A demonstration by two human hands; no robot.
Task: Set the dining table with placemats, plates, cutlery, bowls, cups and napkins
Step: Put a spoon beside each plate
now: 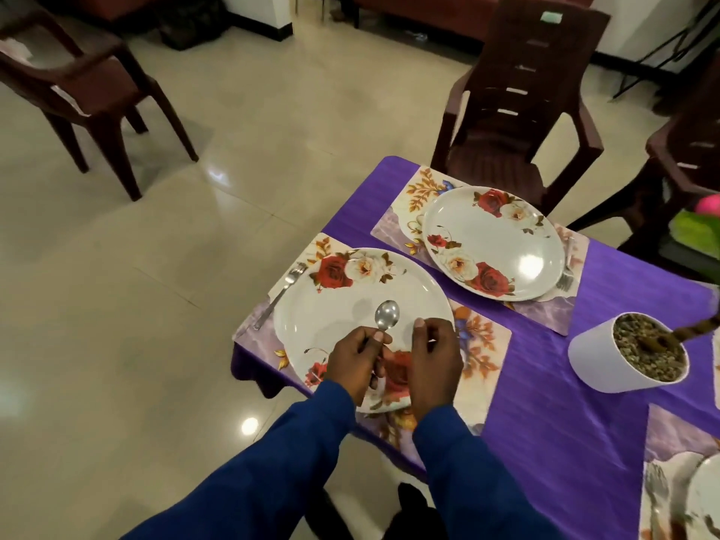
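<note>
From the head camera we look down on a purple-clothed table [553, 383]. Our left hand [352, 364] pinches a shiny steel spoon [385, 315] above the near white rose-patterned plate [343, 305], which sits on a floral placemat [481, 346]. Our right hand [434, 364] hangs beside it, fingers curled; we cannot tell whether it holds anything. A steel fork [278, 294] lies left of the plate.
</note>
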